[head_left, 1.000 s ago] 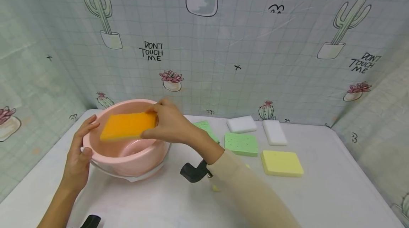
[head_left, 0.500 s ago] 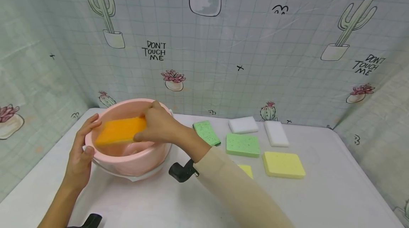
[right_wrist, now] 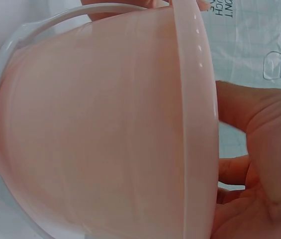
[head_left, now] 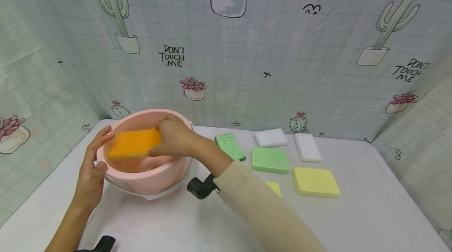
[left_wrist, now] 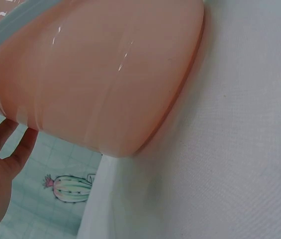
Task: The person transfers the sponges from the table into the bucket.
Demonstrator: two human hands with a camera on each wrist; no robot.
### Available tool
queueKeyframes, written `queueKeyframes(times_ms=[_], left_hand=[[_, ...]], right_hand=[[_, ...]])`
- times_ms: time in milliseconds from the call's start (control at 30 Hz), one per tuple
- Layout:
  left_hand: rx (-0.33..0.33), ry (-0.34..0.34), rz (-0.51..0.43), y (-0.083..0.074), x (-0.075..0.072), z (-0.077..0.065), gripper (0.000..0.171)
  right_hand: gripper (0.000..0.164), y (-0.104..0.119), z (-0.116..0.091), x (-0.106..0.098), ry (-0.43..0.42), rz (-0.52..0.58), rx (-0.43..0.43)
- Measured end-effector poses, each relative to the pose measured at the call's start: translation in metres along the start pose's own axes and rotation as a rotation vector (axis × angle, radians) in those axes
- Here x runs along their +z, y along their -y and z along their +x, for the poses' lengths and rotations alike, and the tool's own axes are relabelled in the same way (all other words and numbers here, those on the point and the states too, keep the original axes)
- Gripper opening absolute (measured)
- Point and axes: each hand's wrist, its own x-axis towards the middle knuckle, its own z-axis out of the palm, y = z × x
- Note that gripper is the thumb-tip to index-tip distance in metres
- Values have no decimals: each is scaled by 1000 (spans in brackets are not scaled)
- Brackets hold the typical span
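Note:
A pink bucket [head_left: 155, 183] stands at the left of the white table, its pale handle [head_left: 152, 196] hanging low at the front. My left hand [head_left: 89, 179] holds the bucket's left side, fingers at the rim and thumb on the outer wall. An orange sponge [head_left: 133, 143] is pinched in my right hand [head_left: 176, 137], tilted inside the bucket's mouth. From the right wrist view, the bucket wall [right_wrist: 100, 129] hides the sponge, while the right hand [right_wrist: 259, 154] shows past the rim.
Right of the bucket lie two green sponges [head_left: 270, 160], two white sponges [head_left: 307, 148] and a yellow sponge [head_left: 315, 181]. Another yellow sponge [head_left: 274, 188] is partly hidden by the right sleeve. A cactus-print curtain [head_left: 247, 48] encloses the table's back and sides.
My right hand has carried the orange sponge left and lower into the bucket, then nearly stopped. The left hand has kept its hold on the bucket.

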Motion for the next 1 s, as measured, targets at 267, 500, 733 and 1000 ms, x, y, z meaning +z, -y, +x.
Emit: queueKeyframes(times_ms=[267,500,733,1000], left_hand=[[-7,-8,7,-1,1,0,66],[-3,-6,17,-1,2,-1,65],[25,2,45,-3,1,0,63],[12,-5,71,-1,1,1,64]], right_hand=[[29,-2,0,-2,5,66,-32],[40,-3,-1,-4,33,12,39],[51,-7,-11,-11,10,-3,19],[48,-15,-37,-20,-59,48,-52]])
